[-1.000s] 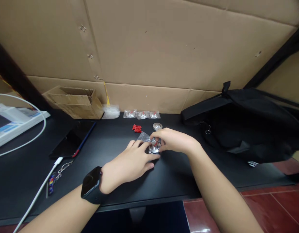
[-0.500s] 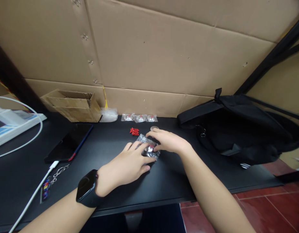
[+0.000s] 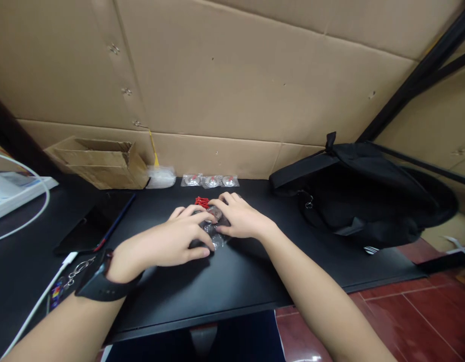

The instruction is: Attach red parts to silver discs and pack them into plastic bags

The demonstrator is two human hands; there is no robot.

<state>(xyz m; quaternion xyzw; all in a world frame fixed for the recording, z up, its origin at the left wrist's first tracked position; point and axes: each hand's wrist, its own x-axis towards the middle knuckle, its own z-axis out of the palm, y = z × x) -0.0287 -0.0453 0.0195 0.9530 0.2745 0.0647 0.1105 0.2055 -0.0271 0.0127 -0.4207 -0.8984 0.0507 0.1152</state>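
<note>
Between my two hands a small, shiny round disc [image 3: 214, 215] shows at a crumpled clear plastic bag [image 3: 216, 240] on the black table. Whether the disc lies in or on the bag I cannot tell. My left hand [image 3: 181, 237], with a black watch at its wrist, has its fingers spread, their tips touching the disc and bag. From the right, my right hand [image 3: 243, 216] curls thumb and forefinger around the disc's side, partly covering it. A little heap of red pieces [image 3: 201, 202] lies just behind the fingers. Several bagged round discs [image 3: 212, 181] sit in a row at the back.
At the back left stand an open cardboard box [image 3: 100, 163] and a stack of clear bags [image 3: 160, 177]. A phone [image 3: 94, 221] with a white cable [image 3: 40, 296] and a keychain [image 3: 59, 291] lies left. A black backpack [image 3: 368, 191] fills the right side.
The view has shifted slightly. Both hands have moved a little left and away from me with the bag, closer to the red pieces. My right thumb and forefinger now frame the disc.
</note>
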